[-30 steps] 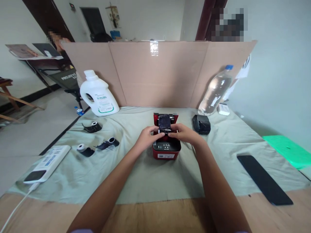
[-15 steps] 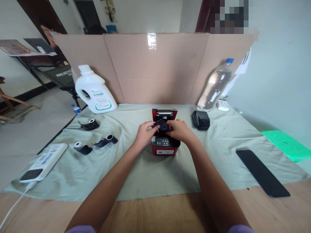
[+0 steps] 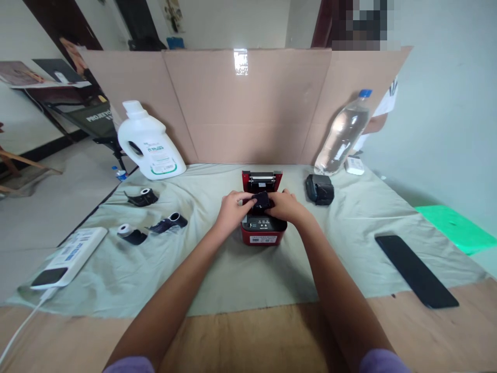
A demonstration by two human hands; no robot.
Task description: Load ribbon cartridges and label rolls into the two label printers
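A: On the pale cloth (image 3: 240, 269), mid-table: red printer (image 3: 264, 233), lid raised.
B: Hands?
A: Left hand (image 3: 232, 210) and right hand (image 3: 286, 206) both pinched a dark roll (image 3: 261, 200) over its open bay.

Bare cloth (image 3: 240, 269) lies open in front of the red printer (image 3: 264, 233) — a hand passes freely there. To its right the black device (image 3: 319, 189) stands near; the water bottle (image 3: 341, 135) and cardboard screen (image 3: 248, 103) close the back — three dark rolls (image 3: 149, 220) lie well left.
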